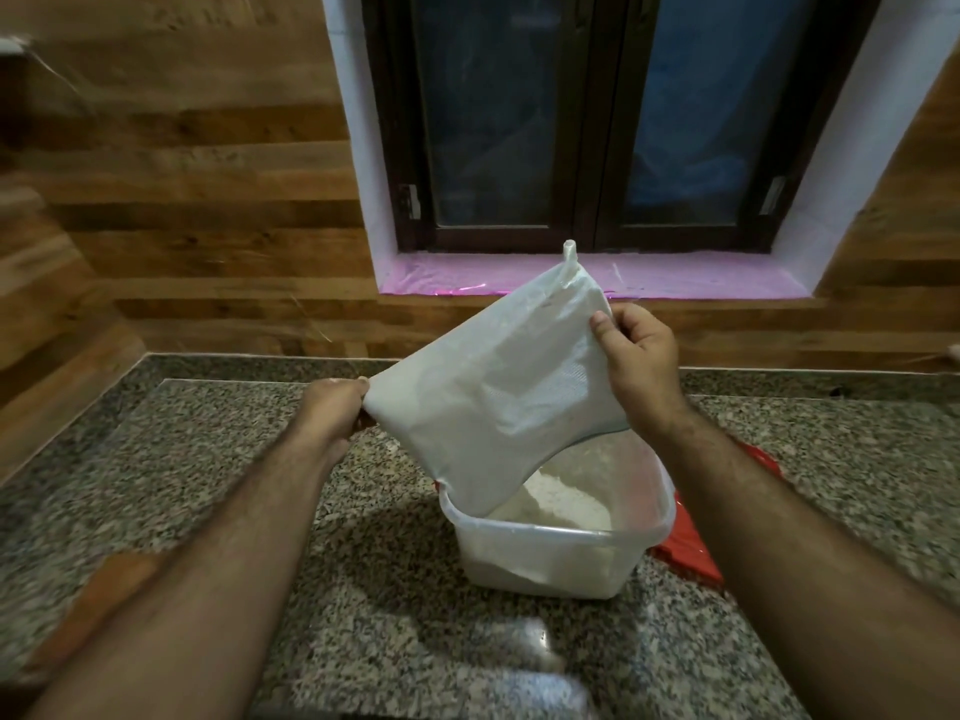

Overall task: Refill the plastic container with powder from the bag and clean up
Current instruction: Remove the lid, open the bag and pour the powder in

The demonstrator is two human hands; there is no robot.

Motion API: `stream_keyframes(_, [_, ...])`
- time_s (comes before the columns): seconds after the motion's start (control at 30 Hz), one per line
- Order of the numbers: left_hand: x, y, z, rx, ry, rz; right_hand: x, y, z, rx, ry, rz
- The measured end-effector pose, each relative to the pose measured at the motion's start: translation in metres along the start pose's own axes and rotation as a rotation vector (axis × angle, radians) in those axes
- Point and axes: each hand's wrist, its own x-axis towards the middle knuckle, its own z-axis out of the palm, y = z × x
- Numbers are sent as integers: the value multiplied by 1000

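A person is standing at a speckled granite counter (218,459) and looking down at their own two bare forearms, which are reaching forward over it. Both hands are holding up a white plastic bag (498,392), tilted so that its open lower edge is dipping into a clear plastic container (556,553) sitting on the counter in front of the person. The left hand (332,407) is pinching the bag's left corner, with the fingers curled tightly closed around the plastic. The right hand (636,361) is gripping the bag's upper right side, thumb pressing on the near face and the other fingers wrapping behind it, so they are hidden. A small twisted knot of plastic is sticking up from the bag's top corner. Inside the container, a mound of white powder (561,504) is lying against the far side, and the container's walls are looking dusted with it. A red lid-like object (685,548) is lying on the counter just beside and partly behind the container, under the right forearm. Behind the counter, a wood-panelled wall (197,200) is rising, with a dark-framed window (582,122) set into it and a pink-covered sill (447,275) below the glass.
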Motion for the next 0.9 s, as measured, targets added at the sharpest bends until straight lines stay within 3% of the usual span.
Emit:
stream_keyframes(0.23, [-9, 20, 10, -62, 1, 83, -1, 4, -9, 49, 69, 92])
stream_keyframes(0.57, [-16, 43, 23, 33, 2, 253, -9, 9, -11, 171, -44, 149])
stream_keyframes(0.9, [-34, 64, 37, 123, -6, 345, -22, 28, -26, 393, -67, 442])
